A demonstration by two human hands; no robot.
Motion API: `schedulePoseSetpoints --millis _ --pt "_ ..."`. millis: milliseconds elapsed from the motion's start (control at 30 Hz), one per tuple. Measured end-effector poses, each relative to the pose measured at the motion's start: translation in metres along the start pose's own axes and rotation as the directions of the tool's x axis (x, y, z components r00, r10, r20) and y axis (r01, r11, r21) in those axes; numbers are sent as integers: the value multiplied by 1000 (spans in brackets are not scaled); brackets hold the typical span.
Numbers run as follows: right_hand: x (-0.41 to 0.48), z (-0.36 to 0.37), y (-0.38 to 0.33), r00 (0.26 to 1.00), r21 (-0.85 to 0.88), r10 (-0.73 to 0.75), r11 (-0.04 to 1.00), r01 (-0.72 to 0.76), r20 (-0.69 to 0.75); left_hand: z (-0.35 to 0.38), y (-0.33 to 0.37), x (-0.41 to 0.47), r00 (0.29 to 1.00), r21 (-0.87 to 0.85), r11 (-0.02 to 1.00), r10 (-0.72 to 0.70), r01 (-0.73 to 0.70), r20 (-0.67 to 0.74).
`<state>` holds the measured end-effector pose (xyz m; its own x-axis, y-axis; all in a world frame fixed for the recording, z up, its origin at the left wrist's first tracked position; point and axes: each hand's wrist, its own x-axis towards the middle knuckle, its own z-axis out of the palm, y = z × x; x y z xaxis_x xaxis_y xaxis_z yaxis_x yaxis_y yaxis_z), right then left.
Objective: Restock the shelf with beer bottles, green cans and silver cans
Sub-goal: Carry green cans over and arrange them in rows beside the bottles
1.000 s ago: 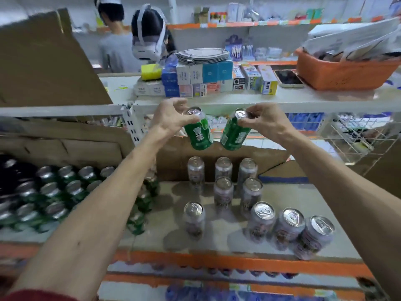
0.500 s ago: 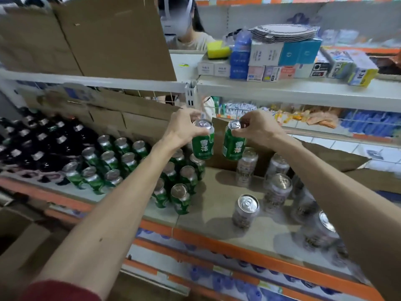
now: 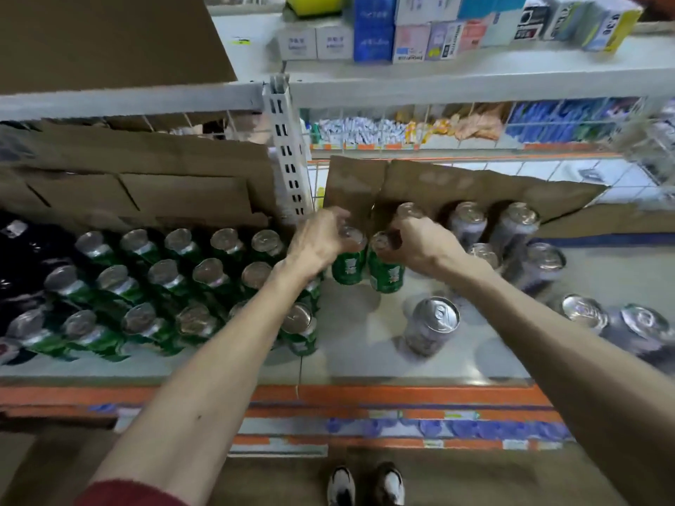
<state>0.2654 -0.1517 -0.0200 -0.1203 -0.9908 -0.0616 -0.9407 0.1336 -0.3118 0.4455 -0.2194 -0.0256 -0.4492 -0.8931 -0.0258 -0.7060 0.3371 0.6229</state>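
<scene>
My left hand (image 3: 318,242) grips the top of a green can (image 3: 347,266) and my right hand (image 3: 420,242) grips the top of a second green can (image 3: 386,275). Both cans stand upright on or just above the grey shelf board (image 3: 365,352), side by side at the right end of the rows of green cans (image 3: 171,283). Dark beer bottles (image 3: 22,257) fill the far left. Several silver cans (image 3: 433,325) stand to the right, some against a brown cardboard sheet (image 3: 456,184).
A white slotted upright post (image 3: 288,151) rises behind my left hand. The upper shelf (image 3: 456,82) carries small boxes. An orange price rail (image 3: 365,394) runs along the shelf front. Cardboard backs the left rows. My shoes (image 3: 365,483) show on the floor below.
Both hands have come down with the two green cans from mid-air to shelf level beside the green rows. My view has tilted downward, toward the shelf front and floor.
</scene>
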Motion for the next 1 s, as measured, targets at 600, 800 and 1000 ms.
schedulePoseSetpoints --millis 600,800,1000 --pt "-1 39 42 992 -54 -6 998 13 130 45 -30 38 995 184 983 24 -6 -95" --pt "3 41 49 991 13 2 1000 -4 135 61 -32 36 993 158 987 57 -40 -106" --pt "6 41 49 987 6 11 1000 -12 161 50 -34 36 998 257 966 -20 4 59"
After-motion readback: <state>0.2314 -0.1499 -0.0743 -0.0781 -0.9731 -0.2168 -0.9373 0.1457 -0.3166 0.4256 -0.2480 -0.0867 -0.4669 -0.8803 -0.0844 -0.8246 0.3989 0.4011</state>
